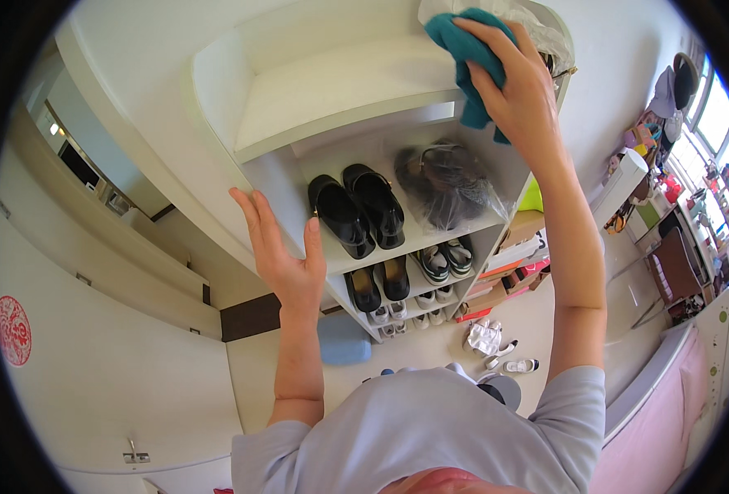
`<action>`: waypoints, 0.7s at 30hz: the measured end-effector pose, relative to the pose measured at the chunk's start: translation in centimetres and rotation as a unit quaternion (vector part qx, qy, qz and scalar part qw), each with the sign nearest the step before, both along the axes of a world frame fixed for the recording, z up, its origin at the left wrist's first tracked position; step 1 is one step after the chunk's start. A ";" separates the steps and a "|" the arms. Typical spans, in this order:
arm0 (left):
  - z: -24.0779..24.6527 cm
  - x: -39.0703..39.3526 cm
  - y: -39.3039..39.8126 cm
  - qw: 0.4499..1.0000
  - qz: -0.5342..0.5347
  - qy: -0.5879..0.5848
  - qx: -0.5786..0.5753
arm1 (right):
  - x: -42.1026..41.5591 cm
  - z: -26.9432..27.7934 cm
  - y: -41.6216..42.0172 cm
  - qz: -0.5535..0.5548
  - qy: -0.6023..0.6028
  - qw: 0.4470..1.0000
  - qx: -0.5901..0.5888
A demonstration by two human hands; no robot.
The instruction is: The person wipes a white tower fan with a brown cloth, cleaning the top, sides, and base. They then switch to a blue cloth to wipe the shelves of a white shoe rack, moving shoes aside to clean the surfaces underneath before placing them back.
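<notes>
My right hand is raised at the upper right, its fingers bunched over a teal cloth. The cloth is at the right end of the upper shelf of a white shoe rack, beside crumpled white wrapping. My left hand has its fingers apart and holds nothing. It is by the rack's left side panel; whether it touches the panel I cannot tell. One shelf down sit a pair of shiny black shoes and dark footwear in a clear plastic bag.
Lower shelves hold black flats, sneakers and white shoes. Shoe boxes are stacked right of the rack. White shoes and a blue stool-like object are on the floor. A white door stands left, a pink-covered bed right.
</notes>
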State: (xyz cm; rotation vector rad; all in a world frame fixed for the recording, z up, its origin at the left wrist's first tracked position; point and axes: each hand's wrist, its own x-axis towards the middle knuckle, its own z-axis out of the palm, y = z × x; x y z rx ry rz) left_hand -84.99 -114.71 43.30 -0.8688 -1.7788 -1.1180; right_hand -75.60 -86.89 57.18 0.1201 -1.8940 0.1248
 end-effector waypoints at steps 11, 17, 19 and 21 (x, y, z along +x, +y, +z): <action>-0.2 -0.4 -0.1 1.000 -0.011 0.008 -0.010 | -14.6 5.0 3.5 -0.195 -0.507 0.839 -0.012; -0.2 -0.7 -0.5 1.000 -0.006 0.022 -0.015 | -12.1 3.4 -3.5 0.134 -0.400 0.906 0.032; -0.4 -1.0 -0.5 0.999 -0.015 0.022 -0.020 | -11.8 1.9 -3.1 0.185 -0.350 0.918 0.034; -0.5 -1.2 -0.5 0.999 -0.022 0.024 -0.016 | -11.3 1.1 -2.5 0.169 -0.283 0.942 0.067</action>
